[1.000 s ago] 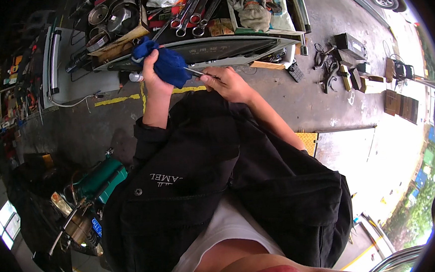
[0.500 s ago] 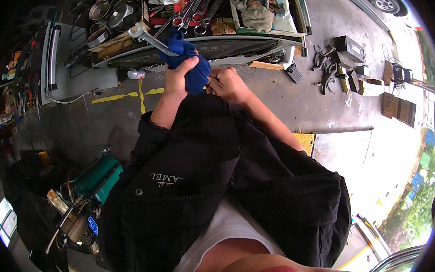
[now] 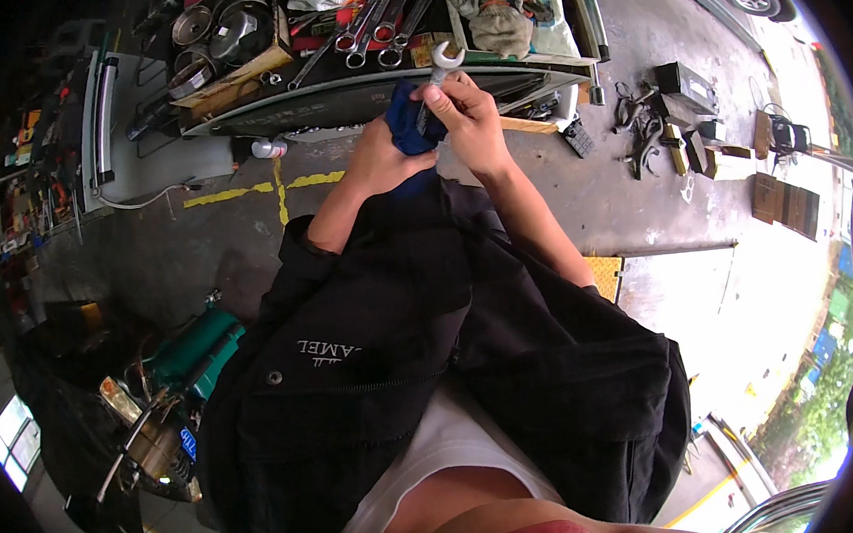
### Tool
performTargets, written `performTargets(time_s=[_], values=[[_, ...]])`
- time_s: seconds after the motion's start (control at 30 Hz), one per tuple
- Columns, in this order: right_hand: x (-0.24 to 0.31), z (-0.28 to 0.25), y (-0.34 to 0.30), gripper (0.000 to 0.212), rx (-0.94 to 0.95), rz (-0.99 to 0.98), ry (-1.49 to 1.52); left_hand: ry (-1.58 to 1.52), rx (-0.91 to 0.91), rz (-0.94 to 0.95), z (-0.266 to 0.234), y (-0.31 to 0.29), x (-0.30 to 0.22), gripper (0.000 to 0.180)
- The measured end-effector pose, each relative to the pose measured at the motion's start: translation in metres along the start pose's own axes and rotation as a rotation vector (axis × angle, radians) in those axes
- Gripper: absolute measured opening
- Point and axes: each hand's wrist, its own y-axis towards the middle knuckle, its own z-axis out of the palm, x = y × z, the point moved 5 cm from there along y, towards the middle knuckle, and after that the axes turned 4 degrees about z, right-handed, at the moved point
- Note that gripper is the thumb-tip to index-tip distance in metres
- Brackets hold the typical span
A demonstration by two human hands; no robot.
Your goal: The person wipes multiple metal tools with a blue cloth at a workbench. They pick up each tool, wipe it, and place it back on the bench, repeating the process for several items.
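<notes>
In front of my chest, both hands hold a silver wrench (image 3: 446,61) whose open-ended jaw points up and away from me. My right hand (image 3: 474,127) pinches it just below the jaw, the thumb lying along the metal. A dark blue cloth (image 3: 402,117) is bunched in my left hand (image 3: 378,160), against the lower part of the wrench. The wrench's other end is hidden by the cloth and fingers. Beyond my hands, several combination wrenches (image 3: 373,24) lie side by side on a workbench (image 3: 314,105).
A box of metal cups and rings (image 3: 231,29) stands at the bench's left. On its right, a tray holds worn work gloves (image 3: 495,23). A white bottle (image 3: 268,148) lies near the bench. Metal parts (image 3: 645,141) and boxes (image 3: 784,207) sit on the floor at right; a green machine (image 3: 197,351) stands at left.
The wrench has shifted right and now points more upright. My right hand has moved up from below the cloth to grip near the jaw; my left hand has slid lower and right with the cloth.
</notes>
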Motion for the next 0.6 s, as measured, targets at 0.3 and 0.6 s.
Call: performTargets(time_s=[0.3, 0.6], values=[[-0.014, -0.025, -0.006, 0.032, -0.223, 0.227, 0.389, -0.289, 0.056, -0.123, -0.004, -0.003, 0.017, 0.061], [-0.028, -0.053, -0.023, 0.026, -0.253, 0.235, 0.614, -0.775, -0.117, -0.187, 0.010, -0.008, 0.007, 0.057]])
